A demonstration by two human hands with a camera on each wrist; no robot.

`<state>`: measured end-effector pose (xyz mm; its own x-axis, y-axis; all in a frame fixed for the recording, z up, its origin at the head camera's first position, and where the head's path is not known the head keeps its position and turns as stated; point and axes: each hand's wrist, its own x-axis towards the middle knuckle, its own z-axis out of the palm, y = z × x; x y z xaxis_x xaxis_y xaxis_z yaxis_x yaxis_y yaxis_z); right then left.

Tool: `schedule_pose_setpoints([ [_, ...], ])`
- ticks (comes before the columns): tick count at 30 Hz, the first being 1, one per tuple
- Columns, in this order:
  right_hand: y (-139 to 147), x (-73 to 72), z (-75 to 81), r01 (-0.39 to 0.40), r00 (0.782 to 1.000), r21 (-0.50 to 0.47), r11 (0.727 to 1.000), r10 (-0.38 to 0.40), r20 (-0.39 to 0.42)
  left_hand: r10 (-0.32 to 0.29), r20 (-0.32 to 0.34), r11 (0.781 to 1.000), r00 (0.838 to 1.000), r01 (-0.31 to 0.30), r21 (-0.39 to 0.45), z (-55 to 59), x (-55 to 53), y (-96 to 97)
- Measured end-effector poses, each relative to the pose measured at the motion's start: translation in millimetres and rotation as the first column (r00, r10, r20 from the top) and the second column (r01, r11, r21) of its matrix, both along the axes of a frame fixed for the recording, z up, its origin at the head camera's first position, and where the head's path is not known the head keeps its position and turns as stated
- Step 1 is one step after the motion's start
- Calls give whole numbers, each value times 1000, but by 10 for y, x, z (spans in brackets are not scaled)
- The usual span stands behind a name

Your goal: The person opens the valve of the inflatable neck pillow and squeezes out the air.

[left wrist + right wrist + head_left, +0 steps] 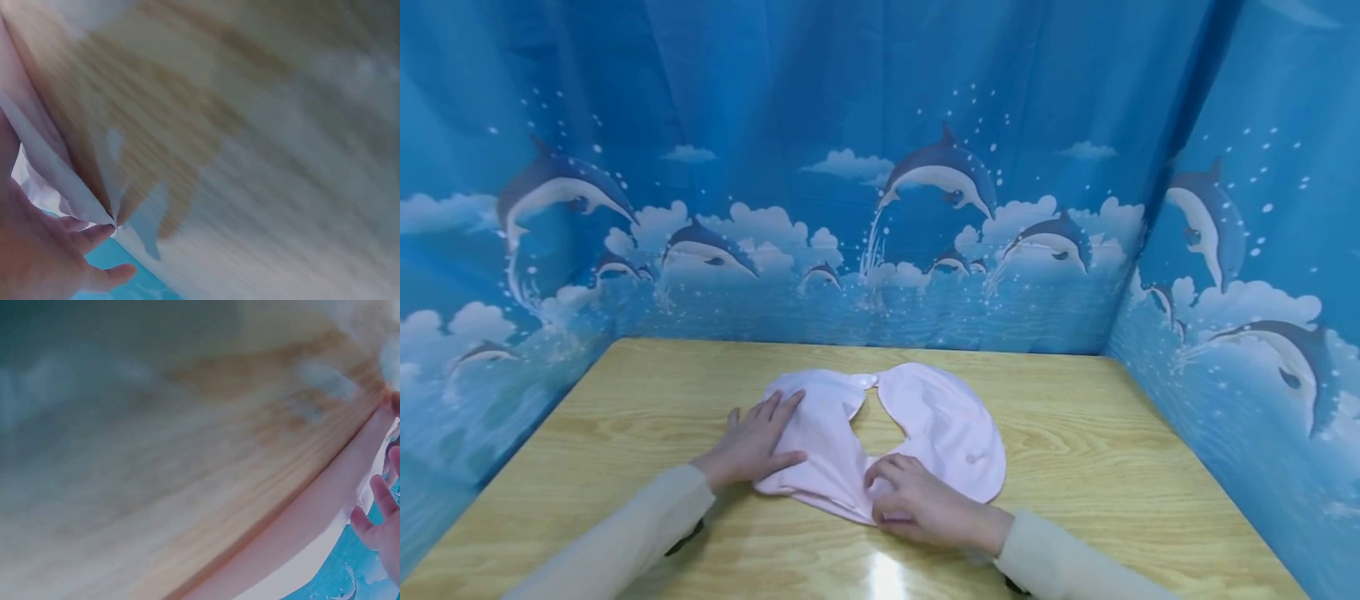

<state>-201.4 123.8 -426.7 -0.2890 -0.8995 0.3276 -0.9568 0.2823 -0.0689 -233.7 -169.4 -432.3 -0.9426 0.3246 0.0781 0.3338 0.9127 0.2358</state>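
A pale pink baby bib [942, 417] lies on the table, rounded at both sides, with an opening in its middle through which wood shows. At its far edge a small white fastener [865, 381] joins the two sides. My left hand [752, 446] rests on the bib's left part with fingers spread. Its fingers also show at the cloth's edge in the left wrist view. At the near edge, just below the opening, my right hand [921, 504] has bent fingers and pinches the cloth. In the right wrist view, the right fingers [382, 497] show beside the pink edge.
The light wood-grain table [1075, 433] extends on all sides of the bib. Blue curtains [820, 100] printed with dolphins and clouds hang behind it and along both sides. A bright light reflection sits near the front of the tabletop.
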Motion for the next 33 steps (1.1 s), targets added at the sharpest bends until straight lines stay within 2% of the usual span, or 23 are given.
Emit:
schedule_pose_setpoints([
  [5, -14, -13, 5, 15, 1000, 14, 1000, -16, 26, -3, 15, 1000, 1000, 3, -22, 5, -2, 1],
  [14, -208, -6, 30, 92, 985, 22, 996, -94, 144, 5, 31, 999, 1000, -4, -36, 20, 15, 33],
  [23, -402, 26, 26, 180, 979, 44, 983, -183, 94, 2, 25, 1000, 1000, -1, -29, 0, 37, 44],
  [25, -412, 28, 23, 174, 980, 45, 984, -177, 89, 2, 25, 1000, 1000, -1, -27, 2, 37, 45],
  [28, -414, 33, 23, 123, 989, 31, 992, -125, 81, 0, 28, 1000, 1000, 0, -30, 7, 29, 44],
  [33, -398, 42, 19, -1, 1000, 17, 1000, 2, -27, -10, 24, 1000, 1000, 10, -26, 12, 28, 34],
])
